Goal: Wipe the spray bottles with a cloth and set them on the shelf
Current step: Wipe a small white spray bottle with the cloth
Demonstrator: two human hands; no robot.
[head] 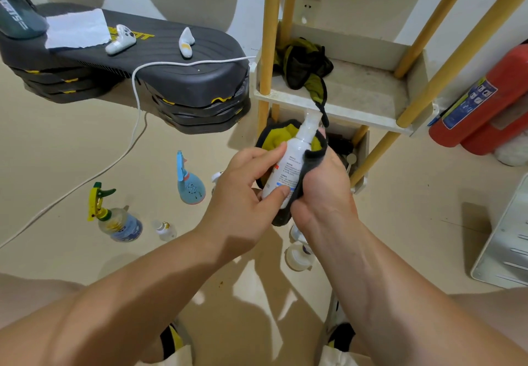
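I had the left hand (245, 194) pinching the white spray bottle (294, 151) between thumb and fingers while the right hand (323, 191) gripped the black-and-yellow cloth (312, 157) wrapped against it, both held in front of the wooden shelf (357, 119).

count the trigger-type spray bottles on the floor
2: a blue bottle left of the left hand, and a clear bottle with a yellow-green trigger further left. More may be hidden behind that hand.
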